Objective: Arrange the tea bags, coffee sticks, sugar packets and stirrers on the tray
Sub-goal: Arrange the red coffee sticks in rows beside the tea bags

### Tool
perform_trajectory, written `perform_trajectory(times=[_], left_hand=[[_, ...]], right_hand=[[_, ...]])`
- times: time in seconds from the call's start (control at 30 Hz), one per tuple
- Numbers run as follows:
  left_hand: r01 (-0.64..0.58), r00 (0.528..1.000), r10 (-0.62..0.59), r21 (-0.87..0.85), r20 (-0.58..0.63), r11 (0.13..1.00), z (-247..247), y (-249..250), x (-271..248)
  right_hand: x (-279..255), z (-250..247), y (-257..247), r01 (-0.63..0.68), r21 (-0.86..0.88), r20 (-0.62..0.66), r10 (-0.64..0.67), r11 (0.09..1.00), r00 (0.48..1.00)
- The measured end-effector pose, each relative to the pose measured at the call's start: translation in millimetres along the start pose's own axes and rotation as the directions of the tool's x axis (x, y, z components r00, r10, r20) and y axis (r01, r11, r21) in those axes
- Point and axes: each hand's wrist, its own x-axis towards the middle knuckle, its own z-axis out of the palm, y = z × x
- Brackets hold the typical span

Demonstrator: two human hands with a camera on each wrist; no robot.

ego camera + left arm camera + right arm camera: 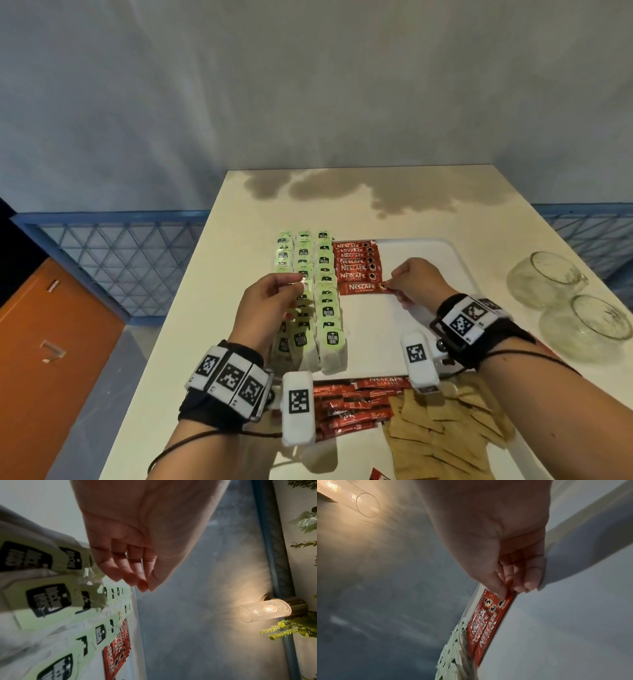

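- We are finding the coffee-stick step in hand: the right hand (416, 279) is pinching the right end of a red coffee stick (364, 287) between thumb and fingers and laying it at the near end of the coffee column (356, 262) on the white tray (455, 260).
- The left hand (270, 301) is hovering over the tea bags (325, 294), fingertips drawn together; the head view hints at something small at the fingertips, but the wrist view is showing nothing held, so we cannot tell whether it is grasping anything.
- The held stick is lying flat, its long axis running left to right across the tray, printed side up, cup emblem toward the right hand, matching the sticks beyond it.
- The tea bags are standing in three columns along the tray's left side, just beside the coffee column.
- We are judging that the next move calls for squaring this stick against its neighbour, letting go, then reaching to the loose coffee pile (352, 407) on the near part of the surface (212, 308).
- Brown sugar packets (445, 431) are waiting beside that pile; we are seeing no stirrers.
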Motion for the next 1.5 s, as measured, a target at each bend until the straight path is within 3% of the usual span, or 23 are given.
perform_trajectory(times=[0.27,0.43,0.53,0.67,0.8,0.87,0.97,1.03,1.13,1.4,1.5], left_hand=[[-0.008,1.0,0.008,0.019,-0.012,1.0,-6,3,5],[-0.154,0.988,0.142,0.258,0.064,0.954,-14,7,-14],[-0.253,0.964,0.177,0.487,0.197,0.836,-20,1,-36],[-0.352,0.911,0.079,0.663,0.405,0.661,-18,-14,-69],[-0.435,0.889,0.023,0.828,0.457,0.353,-15,-25,-92],[-0.435,0.891,0.002,0.851,0.454,0.294,-13,-29,-98],[-0.41,0.903,-0.015,0.871,0.43,0.271,-11,-34,-103],[-0.391,0.911,-0.026,0.883,0.411,0.261,-11,-36,-104],[-0.389,0.911,-0.037,0.886,0.411,0.251,-12,-35,-106],[-0.412,0.884,-0.08,0.85,0.46,0.328,-16,-35,-104],[-0.396,0.874,-0.072,0.79,0.48,0.467,-13,-30,-105]], right_hand=[[13,5,-10,0.065,-0.171,0.005,-0.065,0.983,0.998],[-7,-5,-10,0.139,-0.28,-0.015,-0.149,0.95,0.989],[-49,-9,-7,0.266,-0.256,0.103,-0.247,0.93,0.963],[-113,-7,2,0.448,-0.302,0.397,-0.316,0.841,0.861],[-144,1,17,0.572,-0.434,0.551,-0.297,0.696,0.78],[-152,8,25,0.617,-0.515,0.576,-0.292,0.595,0.763],[-156,20,35,0.659,-0.624,0.582,-0.314,0.42,0.75],[-159,24,39,0.67,-0.637,0.582,-0.333,0.382,0.742],[-159,24,42,0.677,-0.625,0.581,-0.347,0.389,0.736],[-157,21,49,0.656,-0.597,0.529,-0.389,0.461,0.754],[-158,18,42,0.661,-0.537,0.529,-0.402,0.524,0.748]])
